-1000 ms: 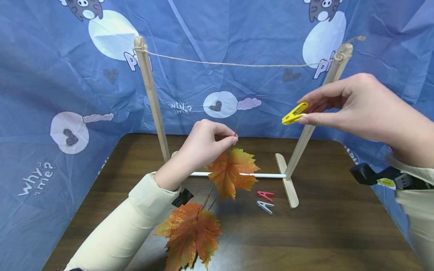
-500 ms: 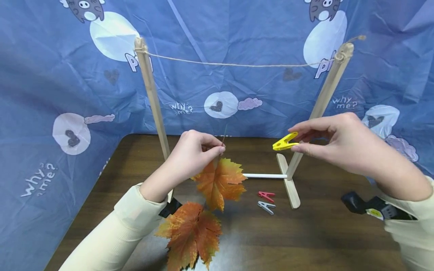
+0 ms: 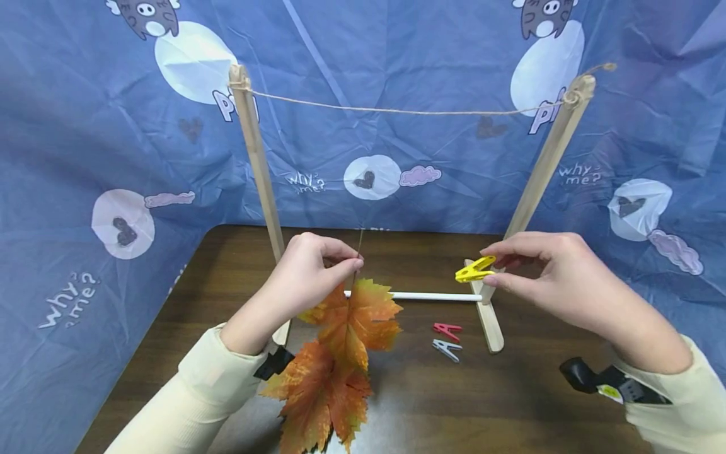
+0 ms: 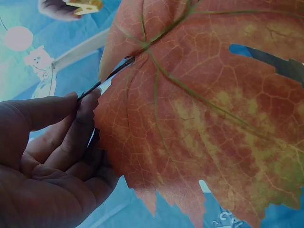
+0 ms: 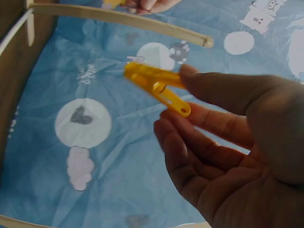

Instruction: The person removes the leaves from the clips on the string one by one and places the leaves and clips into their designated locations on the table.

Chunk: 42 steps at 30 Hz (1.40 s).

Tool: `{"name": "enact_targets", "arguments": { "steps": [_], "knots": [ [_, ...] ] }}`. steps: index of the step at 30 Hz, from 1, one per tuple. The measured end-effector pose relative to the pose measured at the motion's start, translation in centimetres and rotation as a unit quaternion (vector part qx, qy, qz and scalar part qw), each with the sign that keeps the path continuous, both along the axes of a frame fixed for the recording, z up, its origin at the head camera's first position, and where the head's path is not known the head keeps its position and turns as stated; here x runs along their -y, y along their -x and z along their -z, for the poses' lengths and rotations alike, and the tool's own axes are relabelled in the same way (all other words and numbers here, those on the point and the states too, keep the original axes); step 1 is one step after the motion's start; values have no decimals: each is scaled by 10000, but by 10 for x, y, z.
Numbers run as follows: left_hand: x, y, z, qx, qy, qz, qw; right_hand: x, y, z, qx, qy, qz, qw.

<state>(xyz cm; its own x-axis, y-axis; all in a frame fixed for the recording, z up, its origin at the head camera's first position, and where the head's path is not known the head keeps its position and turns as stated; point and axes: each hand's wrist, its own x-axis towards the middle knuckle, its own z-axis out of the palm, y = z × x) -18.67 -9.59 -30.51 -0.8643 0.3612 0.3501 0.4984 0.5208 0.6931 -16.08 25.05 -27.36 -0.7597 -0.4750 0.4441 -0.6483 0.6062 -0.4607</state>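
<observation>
My left hand (image 3: pixel 311 275) pinches the thin dark stem of an orange-yellow artificial maple leaf (image 3: pixel 363 321), which hangs below the fingertips. The left wrist view shows the veined face of that leaf (image 4: pixel 190 109) and the stem (image 4: pixel 111 75) between thumb and fingers. In my right hand (image 3: pixel 553 277) a yellow clothespin (image 3: pixel 474 270) is pinched by its handle ends, its nose pointing left. The right wrist view shows the clothespin (image 5: pixel 153 84) between thumb and forefinger. Overlapped by the hanging leaf, more orange-red leaves (image 3: pixel 320 400) lie on the table.
A wooden stand with a left post (image 3: pixel 258 164) and right post (image 3: pixel 547 164) carries a twine line (image 3: pixel 386 111). A white rod (image 3: pixel 437 296) joins its base. A red clothespin (image 3: pixel 447 331) and a grey clothespin (image 3: pixel 447 350) lie on the brown table (image 3: pixel 510 403).
The left hand has moved left and down, carrying the leaf over the lying leaves. My right hand has come down and slightly left with the yellow clothespin.
</observation>
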Motion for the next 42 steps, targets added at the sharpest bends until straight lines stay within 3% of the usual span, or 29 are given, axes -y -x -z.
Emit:
{"name": "enact_targets", "arguments": {
  "steps": [7, 16, 23, 27, 33, 42],
  "knots": [
    [8, -4, 12, 278, -2, -43, 9996, 0, -4, 30, 279, 110, -195, 9994],
    [16, -7, 26, 428, 23, -102, 9990, 4, -7, 58, 515, 6, 35, 9987],
    [21, -7, 34, 265, 250, -65, 9993, 4, -8, 77, 876, -26, 424, 9952],
    [23, -10, 37, 470, 222, -42, 9986, 1, -9, 86, 1032, -14, 532, 9932],
    [27, -14, 39, 868, 249, -162, 9958, -1, -11, 103, 1323, 226, 396, 9902],
    [33, -15, 48, 904, 446, -145, 9948, 3, -10, 124, 1616, 128, 152, 9867]
  ]
}}
